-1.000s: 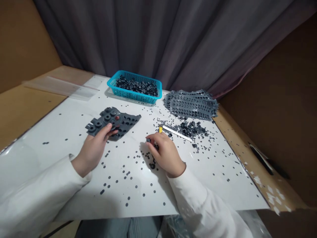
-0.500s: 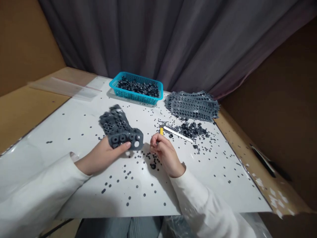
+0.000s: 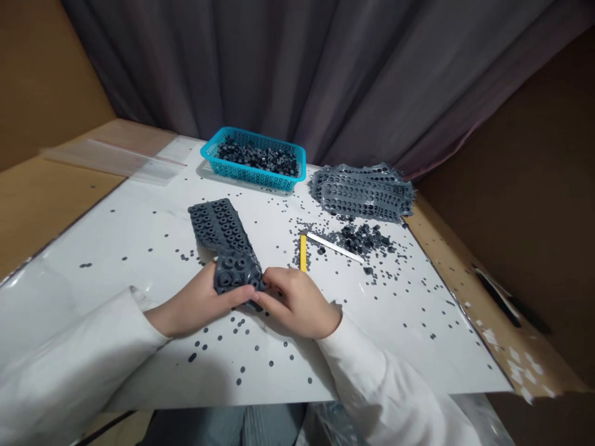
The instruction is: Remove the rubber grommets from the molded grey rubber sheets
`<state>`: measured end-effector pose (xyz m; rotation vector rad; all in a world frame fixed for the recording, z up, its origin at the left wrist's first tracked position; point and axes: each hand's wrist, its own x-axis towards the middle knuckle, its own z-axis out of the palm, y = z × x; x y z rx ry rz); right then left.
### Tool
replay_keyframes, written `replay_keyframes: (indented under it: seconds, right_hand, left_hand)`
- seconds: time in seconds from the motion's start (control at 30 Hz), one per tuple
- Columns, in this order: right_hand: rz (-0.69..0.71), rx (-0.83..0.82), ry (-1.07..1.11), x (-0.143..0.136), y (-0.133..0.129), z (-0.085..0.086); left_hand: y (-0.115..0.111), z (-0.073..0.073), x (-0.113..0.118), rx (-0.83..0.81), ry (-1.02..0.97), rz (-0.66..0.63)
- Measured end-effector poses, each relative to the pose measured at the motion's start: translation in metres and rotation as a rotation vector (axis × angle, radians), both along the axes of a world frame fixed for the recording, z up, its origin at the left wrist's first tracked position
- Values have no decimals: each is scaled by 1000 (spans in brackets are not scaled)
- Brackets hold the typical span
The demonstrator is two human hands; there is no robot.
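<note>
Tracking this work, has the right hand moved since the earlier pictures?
Yes, the right hand moved left, away from the yellow stick, to the grey sheet.

The basket lies behind the front sheet, left of the sheet stack.

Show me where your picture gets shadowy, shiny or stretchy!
All in the head view: a soft shadow falls on the white tabletop just below the right hand; small shiny glints show on the stack of gray sheets; the right-side wall is dim; the left sleeve looks stretched, probably by a wide lens.
</note>
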<state>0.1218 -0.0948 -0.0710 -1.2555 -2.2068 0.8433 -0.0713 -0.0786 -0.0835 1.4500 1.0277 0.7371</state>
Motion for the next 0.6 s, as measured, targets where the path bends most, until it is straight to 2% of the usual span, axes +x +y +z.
replay_keyframes:
  seconds: [0.07, 0.17, 0.27, 0.37, 0.5, 0.6]
  right_hand:
    - [10, -69, 41, -3, -1, -2]
    - [18, -215, 141, -6, -2, -6]
    - [45, -427, 343, -7, -1, -6]
    - [48, -600, 621, -10, 1, -6]
    - [-34, -673, 896, -16, 2, -15]
    - [-107, -693, 1017, -19, 1, -24]
  left_hand:
    - [-1, 1, 5, -11, 17, 18]
    - [-2, 0, 9, -64, 7, -48]
    - [-4, -4, 9, -213, -88, -72]
    - [-3, -9, 10, -416, -261, 10]
    - [0, -8, 11, -632, -483, 60]
    - [1, -4, 10, -718, -555, 49]
